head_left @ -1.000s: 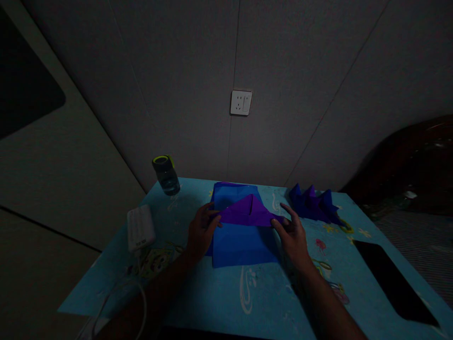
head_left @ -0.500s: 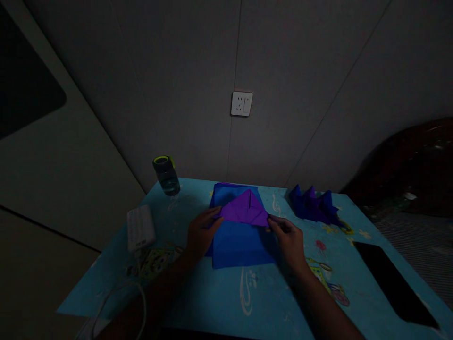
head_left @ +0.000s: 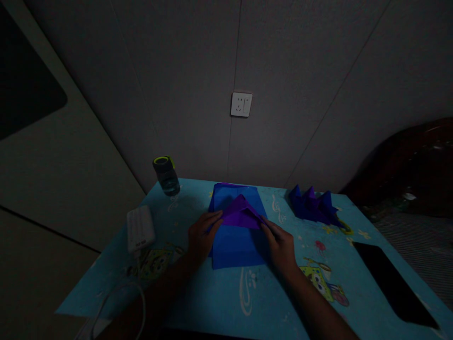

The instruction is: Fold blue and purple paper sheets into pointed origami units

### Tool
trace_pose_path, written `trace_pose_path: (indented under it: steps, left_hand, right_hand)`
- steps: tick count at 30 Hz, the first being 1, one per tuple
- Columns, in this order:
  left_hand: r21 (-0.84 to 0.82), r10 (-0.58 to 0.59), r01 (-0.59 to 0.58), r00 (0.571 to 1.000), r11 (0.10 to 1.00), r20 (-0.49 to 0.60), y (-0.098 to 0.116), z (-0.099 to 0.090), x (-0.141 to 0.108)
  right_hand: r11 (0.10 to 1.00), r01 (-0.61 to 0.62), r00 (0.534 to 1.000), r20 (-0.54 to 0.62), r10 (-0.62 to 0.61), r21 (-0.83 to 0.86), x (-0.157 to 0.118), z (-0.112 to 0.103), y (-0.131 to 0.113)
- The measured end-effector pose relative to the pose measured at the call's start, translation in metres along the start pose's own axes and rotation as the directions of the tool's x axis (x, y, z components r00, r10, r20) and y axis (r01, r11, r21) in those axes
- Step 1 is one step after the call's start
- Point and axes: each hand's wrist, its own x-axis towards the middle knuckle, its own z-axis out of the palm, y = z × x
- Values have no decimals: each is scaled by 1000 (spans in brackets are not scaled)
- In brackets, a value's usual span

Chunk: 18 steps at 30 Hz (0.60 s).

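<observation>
Right of the phone (head_left: 394,283): clear bottle (head_left: 399,203) too dim to make out. Left of it: hands' (head_left: 279,245) inner fingertips hidden; cable (head_left: 122,285) and forearms cut off by lower edge.

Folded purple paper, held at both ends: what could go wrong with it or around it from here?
The purple paper is pinched by the left hand and right hand while its middle bulges open, so uneven pressure might crease it off line or tear it.
The blue sheets beneath look loose and could slide if brushed.
The white cable loops beside the left forearm; a snag could tug the white device.
</observation>
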Motion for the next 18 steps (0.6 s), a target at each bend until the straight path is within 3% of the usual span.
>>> trace_pose_path:
  steps: [5,9,12,18]
  left_hand:
    - [16,234,-237,966,971,106,6,10,-10]
    - [-20,388,-401,870,916,306,18,16,-17]
    - [11,399,-445,813,895,425,26,17,-19]
    - [45,352,-441,769,896,534,28,16,-19]
  right_hand:
    - [992,-103,992,74,98,70,-9,17,-11]
    - [957,-158,980,156,123,243,-14,29,-21]
    - [915,-214,967,208,148,343,-18,33,-19]
    - [866,-297,944,261,203,403,-15,35,-16]
